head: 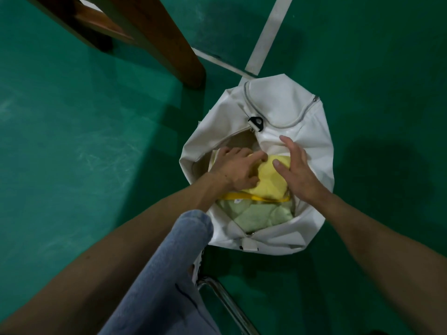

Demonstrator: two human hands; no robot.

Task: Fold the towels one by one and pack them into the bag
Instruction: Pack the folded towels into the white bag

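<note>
There is little to read here. A small white tag [238, 201] sits on the pale green towel [261, 216], but its print is too small to make out. A white tab [249, 245] at the near rim of the bag [302, 146] carries dark marks that I cannot read either.

The white bag stands open on the green floor [72, 141], with a grey zip [283, 126] curving across its far panel and a black clip [256, 122] beside the opening. Inside, the yellow towel [268, 180] lies on top toward the far side. The pale green towel is on the near side, and a yellow strap [242, 195] runs across between them.

The left hand [238, 169] rests on the yellow towel with its fingers bent over the cloth. Their tips are partly tucked out of sight, so I cannot tell whether they pinch it or only press. The right hand [297, 170] is spread with straight fingers, its thumb on the yellow towel and its fingertips against the bag's inner wall.

Whatever lies under the towels is hidden, and the far inside of the bag is in shadow. A denim-clad knee [179, 257] covers the bag's near left corner. A metal tube [225, 301] is cut off at the bottom edge. A wooden leg [174, 44] and a painted white line [268, 32] are cut off at the top edge.
</note>
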